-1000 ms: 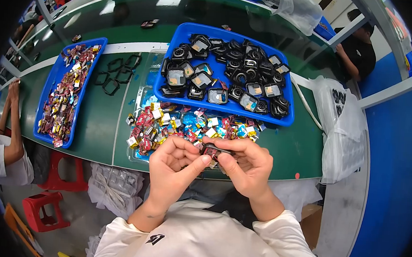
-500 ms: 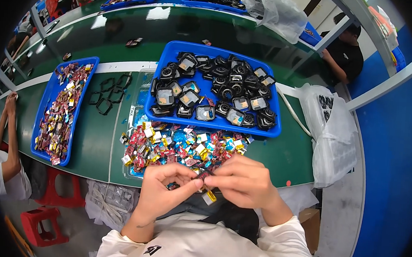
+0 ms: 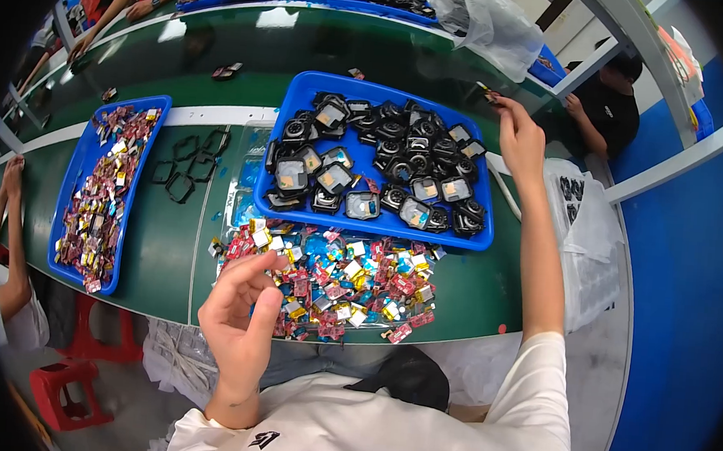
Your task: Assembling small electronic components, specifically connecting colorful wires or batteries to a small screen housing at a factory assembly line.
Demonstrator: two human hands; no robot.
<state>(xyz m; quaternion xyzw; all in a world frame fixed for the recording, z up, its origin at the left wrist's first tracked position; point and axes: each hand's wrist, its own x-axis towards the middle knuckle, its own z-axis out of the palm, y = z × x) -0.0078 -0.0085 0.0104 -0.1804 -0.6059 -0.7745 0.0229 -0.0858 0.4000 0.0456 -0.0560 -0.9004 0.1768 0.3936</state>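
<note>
My right hand (image 3: 519, 136) reaches out over the far green surface beyond the blue tray. Its fingertips pinch a small dark-red circuit board assembly (image 3: 490, 94). At the near edge of the table, my left hand (image 3: 242, 313) is raised with its fingers loosely bent and apart, holding nothing. Beside it lies a heap of small circuit board assemblies (image 3: 336, 291), red with white and yellow pieces, in a clear plastic tray (image 3: 237, 204). Beyond this heap sits a blue tray (image 3: 378, 229) of black watch cases (image 3: 417, 146), several with their inner sides facing up.
A second blue tray (image 3: 166, 120) of board assemblies stands left, with black square frames (image 3: 181, 186) near it. Single assemblies (image 3: 226, 71) lie on the far green belt (image 3: 298, 58). A white plastic-wrapped stack (image 3: 582, 249) and metal posts (image 3: 676, 159) are right. Co-workers sit around.
My right hand has left my left hand and stretched far forward and right with a board assembly. My left hand has opened and shifted left. A co-worker's arm at the upper left has reached out.
</note>
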